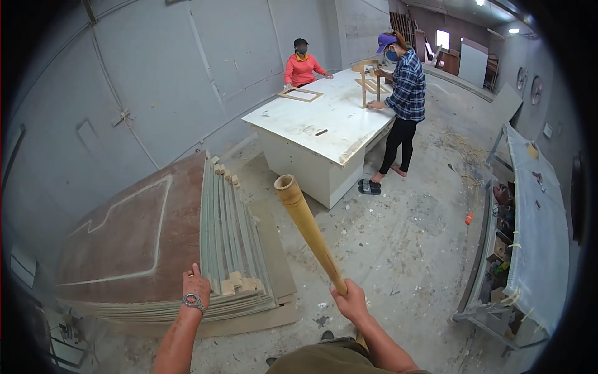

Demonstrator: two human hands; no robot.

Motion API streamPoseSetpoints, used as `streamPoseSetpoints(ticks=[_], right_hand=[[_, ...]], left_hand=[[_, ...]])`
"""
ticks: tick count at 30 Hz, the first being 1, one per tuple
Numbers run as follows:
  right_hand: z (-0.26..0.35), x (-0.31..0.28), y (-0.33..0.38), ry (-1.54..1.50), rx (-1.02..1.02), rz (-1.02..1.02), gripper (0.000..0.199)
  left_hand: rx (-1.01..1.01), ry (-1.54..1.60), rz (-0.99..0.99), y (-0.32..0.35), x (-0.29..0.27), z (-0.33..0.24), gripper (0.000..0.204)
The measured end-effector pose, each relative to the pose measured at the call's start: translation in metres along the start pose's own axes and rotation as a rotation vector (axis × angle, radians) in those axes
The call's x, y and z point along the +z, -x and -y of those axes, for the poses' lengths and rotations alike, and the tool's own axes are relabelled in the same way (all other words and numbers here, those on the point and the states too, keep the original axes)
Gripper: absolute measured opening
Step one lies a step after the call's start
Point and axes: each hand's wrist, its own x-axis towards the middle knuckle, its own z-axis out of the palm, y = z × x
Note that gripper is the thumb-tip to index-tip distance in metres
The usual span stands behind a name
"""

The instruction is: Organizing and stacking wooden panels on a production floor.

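Note:
My right hand [352,302] grips a long bamboo pole [308,229] near its lower end; the pole slants up and away, its hollow tip pointing toward the white table. My left hand [195,289], with a wristwatch on the wrist, rests fingers-down on the near corner of a tall stack of flat boards [233,249]. The stack's top sheet [134,234] is brown with a pale curved outline drawn on it, and small wooden blocks stick out between the board edges.
A large white worktable [324,121] stands ahead with wooden frames on it; two people work there, one in a red top, one in a plaid shirt. A cluttered metal rack [517,249] covered by a cloth lines the right side. The concrete floor is dusty with scraps.

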Motion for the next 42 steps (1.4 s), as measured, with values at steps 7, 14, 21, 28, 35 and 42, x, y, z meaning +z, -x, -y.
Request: streamPoseSetpoints(ticks=[7,14,21,28,35,42], right_hand=[[-0.008,0.018,-0.002,0.018,-0.033,0.032,0.025],[0.002,0.018,0.000,-0.028,-0.001,0.087,0.022],[-0.003,0.019,-0.002,-0.002,0.028,0.115,0.020],[-0.008,0.015,-0.001,-0.023,0.026,0.070,0.020],[-0.011,0.011,-0.001,-0.062,-0.006,-0.001,0.021],[-0.017,0.015,0.000,-0.070,-0.023,0.002,0.019]], left_hand=[[-0.073,0.109,-0.147,0.000,0.015,-0.001,0.022],[-0.047,0.050,0.000,-0.002,-0.011,-0.002,0.026],[-0.053,0.102,-0.024,0.004,-0.012,0.000,0.021],[-0.042,0.206,-0.092,0.007,-0.006,0.003,0.018],[-0.002,0.249,-0.024,0.013,-0.011,0.013,0.047],[-0.326,0.789,-0.434,0.047,-0.013,-0.009,0.083]])
